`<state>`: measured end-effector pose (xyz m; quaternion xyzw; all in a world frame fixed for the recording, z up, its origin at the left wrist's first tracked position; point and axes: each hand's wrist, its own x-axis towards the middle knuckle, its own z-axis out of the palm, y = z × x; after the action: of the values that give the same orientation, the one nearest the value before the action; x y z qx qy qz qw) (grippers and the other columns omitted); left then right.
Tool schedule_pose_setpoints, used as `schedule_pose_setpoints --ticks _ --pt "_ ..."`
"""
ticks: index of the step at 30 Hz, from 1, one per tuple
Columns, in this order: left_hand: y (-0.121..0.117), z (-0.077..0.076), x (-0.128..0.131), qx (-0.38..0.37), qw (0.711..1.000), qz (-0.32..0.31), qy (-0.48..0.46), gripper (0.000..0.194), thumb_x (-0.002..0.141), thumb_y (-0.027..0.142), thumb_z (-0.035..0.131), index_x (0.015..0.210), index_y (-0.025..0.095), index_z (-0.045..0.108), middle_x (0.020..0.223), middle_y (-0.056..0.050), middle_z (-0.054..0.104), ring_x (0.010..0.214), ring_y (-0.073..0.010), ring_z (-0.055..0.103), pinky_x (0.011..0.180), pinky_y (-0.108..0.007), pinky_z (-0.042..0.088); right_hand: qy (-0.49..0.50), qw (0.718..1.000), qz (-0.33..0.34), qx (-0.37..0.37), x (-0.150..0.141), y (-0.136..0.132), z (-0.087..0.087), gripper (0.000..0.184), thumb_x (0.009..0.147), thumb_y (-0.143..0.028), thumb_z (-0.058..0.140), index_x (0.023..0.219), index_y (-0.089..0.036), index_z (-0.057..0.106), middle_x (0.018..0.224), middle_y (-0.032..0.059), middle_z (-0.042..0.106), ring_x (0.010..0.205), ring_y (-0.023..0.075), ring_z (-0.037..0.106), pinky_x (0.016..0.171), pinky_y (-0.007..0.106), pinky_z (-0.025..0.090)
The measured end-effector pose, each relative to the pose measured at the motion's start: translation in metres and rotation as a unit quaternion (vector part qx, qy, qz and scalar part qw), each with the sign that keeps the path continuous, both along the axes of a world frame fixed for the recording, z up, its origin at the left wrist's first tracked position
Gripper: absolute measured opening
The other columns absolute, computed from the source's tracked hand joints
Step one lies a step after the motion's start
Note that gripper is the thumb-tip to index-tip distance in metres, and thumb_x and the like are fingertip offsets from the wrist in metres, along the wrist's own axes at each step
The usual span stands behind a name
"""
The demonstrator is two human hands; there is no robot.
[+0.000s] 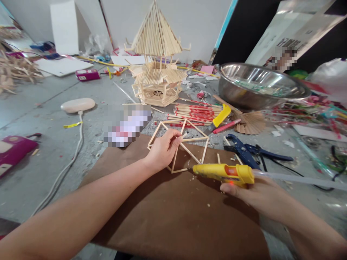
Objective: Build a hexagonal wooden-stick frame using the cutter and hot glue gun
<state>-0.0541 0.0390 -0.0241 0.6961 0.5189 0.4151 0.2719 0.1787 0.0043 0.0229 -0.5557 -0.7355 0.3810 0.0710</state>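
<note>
A wheel-like frame of thin wooden sticks (pixel 190 153), with spokes meeting near its middle, lies over the brown sheet. My left hand (pixel 165 150) is closed in a pinch on it near the centre and covers part of its left side. A short pale stick end shows at the fingertips. My right hand (pixel 244 192) is wrapped round a yellow hot glue gun (pixel 222 172), a red light glowing on its underside. The gun's dark nozzle is at the frame's lower stick; whether they touch I cannot tell. A clear glue stick (pixel 295 179) runs out of its back.
Behind stands a pagoda model (pixel 158 77) of wooden sticks. Red-tipped matchsticks (pixel 197 112), a yellow-handled knife (pixel 221 115), and blue cutting pliers (pixel 241 146) lie nearby. At right sits a steel basin (pixel 235 88); at left, a phone (pixel 128 126) and a white corded device (pixel 78 105).
</note>
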Motion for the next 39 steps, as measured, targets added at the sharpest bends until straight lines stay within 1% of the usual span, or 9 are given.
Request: schedule_pose_setpoints --ticks 9,15,19,23,26,31,36,39 --pt "0.000 0.000 0.000 -0.007 1.000 0.001 -0.001 0.017 0.083 0.030 0.035 0.084 0.017 0.046 0.059 0.003 0.045 0.053 -0.0079 0.043 0.054 -0.021 0.035 -0.031 0.999 -0.005 0.006 0.002 0.001 0.005 0.027 0.068 -0.046 0.052 0.073 -0.024 0.067 0.069 0.0003 0.067 0.064 0.0197 0.061 0.060 0.026 0.049" --pt "0.000 0.001 0.000 -0.008 1.000 0.003 0.002 0.017 0.083 0.030 0.035 0.084 0.017 0.046 0.058 0.004 0.045 0.053 -0.0075 0.043 0.056 -0.020 0.036 -0.007 0.999 -0.030 -0.014 0.012 0.003 -0.007 0.029 0.064 -0.049 0.054 0.080 -0.027 0.066 0.074 -0.0020 0.067 0.067 0.0210 0.061 0.059 0.028 0.050" --pt "0.000 0.001 0.000 -0.008 1.000 0.002 -0.001 0.018 0.083 0.030 0.035 0.085 0.017 0.046 0.058 0.004 0.045 0.053 -0.0077 0.043 0.055 -0.020 0.036 -0.017 0.999 -0.026 -0.016 0.018 0.003 -0.011 0.029 0.064 -0.048 0.054 0.080 -0.027 0.065 0.074 -0.0017 0.067 0.067 0.0212 0.061 0.060 0.029 0.050" --pt "0.000 0.000 0.001 -0.007 1.000 0.003 -0.002 0.017 0.083 0.030 0.035 0.084 0.016 0.046 0.058 0.004 0.045 0.052 -0.0075 0.043 0.054 -0.020 0.036 -0.026 0.999 -0.021 -0.012 0.019 0.004 -0.008 0.029 0.065 -0.049 0.053 0.081 -0.027 0.064 0.077 -0.0024 0.067 0.069 0.0206 0.061 0.064 0.028 0.050" --pt "0.000 0.000 0.001 -0.007 1.000 0.003 -0.002 0.017 0.083 0.030 0.035 0.084 0.016 0.046 0.058 0.004 0.045 0.052 -0.0075 0.043 0.055 -0.021 0.036 -0.036 0.999 -0.016 -0.020 0.018 0.004 -0.004 0.029 0.066 -0.049 0.052 0.080 -0.027 0.064 0.076 -0.0027 0.067 0.068 0.0202 0.061 0.063 0.027 0.050" --pt "0.000 0.000 0.000 -0.009 1.000 -0.001 -0.006 0.017 0.083 0.030 0.035 0.085 0.016 0.045 0.057 0.004 0.044 0.053 -0.0075 0.043 0.055 -0.021 0.036 -0.052 0.998 -0.028 -0.001 0.017 0.003 -0.001 0.031 0.065 -0.049 0.052 0.082 -0.027 0.065 0.078 -0.0029 0.068 0.070 0.0200 0.062 0.064 0.025 0.049" --pt "0.000 0.000 0.000 -0.008 1.000 0.001 -0.004 0.017 0.083 0.030 0.035 0.085 0.016 0.046 0.058 0.003 0.044 0.052 -0.0075 0.043 0.054 -0.020 0.036 -0.033 0.999 -0.028 -0.022 0.020 0.003 -0.003 0.032 0.067 -0.047 0.052 0.087 -0.026 0.064 0.084 -0.0023 0.067 0.075 0.0197 0.061 0.065 0.024 0.049" --pt "0.000 0.000 0.000 -0.010 1.000 0.000 -0.002 0.017 0.083 0.030 0.035 0.085 0.017 0.045 0.057 0.004 0.044 0.052 -0.0075 0.043 0.055 -0.020 0.036 -0.037 0.999 -0.016 -0.032 0.019 0.003 -0.001 0.031 0.068 -0.047 0.051 0.088 -0.027 0.063 0.086 -0.0030 0.067 0.075 0.0189 0.062 0.066 0.024 0.049"
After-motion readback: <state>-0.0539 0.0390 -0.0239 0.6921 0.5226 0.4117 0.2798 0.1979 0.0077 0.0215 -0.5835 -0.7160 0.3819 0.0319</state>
